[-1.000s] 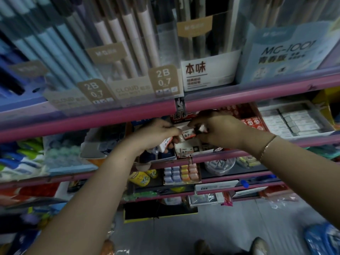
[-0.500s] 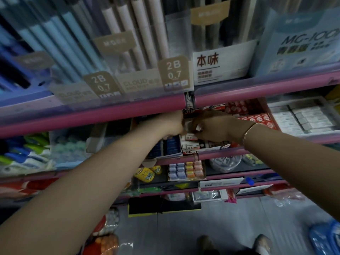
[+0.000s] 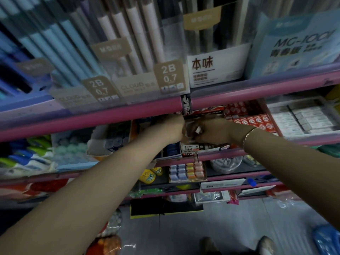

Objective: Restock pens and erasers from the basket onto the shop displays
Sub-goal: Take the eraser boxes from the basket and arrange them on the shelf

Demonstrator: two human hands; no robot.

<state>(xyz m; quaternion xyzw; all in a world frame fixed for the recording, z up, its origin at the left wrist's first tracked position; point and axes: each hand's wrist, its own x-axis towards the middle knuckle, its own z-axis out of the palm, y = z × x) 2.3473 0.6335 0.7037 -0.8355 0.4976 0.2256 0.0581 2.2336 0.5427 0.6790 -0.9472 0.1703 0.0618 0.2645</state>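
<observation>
Head camera: both hands are reaching under the pink shelf edge [image 3: 128, 116]; the right hand [image 3: 211, 130] is pinching a small white eraser [image 3: 198, 130] over the open eraser box [image 3: 200, 148], while the left hand [image 3: 173, 128] is curling shut, its hold impossible to make out. A slip off the box's edge is looking possible, the spot being cramped and half hidden. Further right, a clear tray [image 3: 301, 116] is holding rows of white erasers.
</observation>
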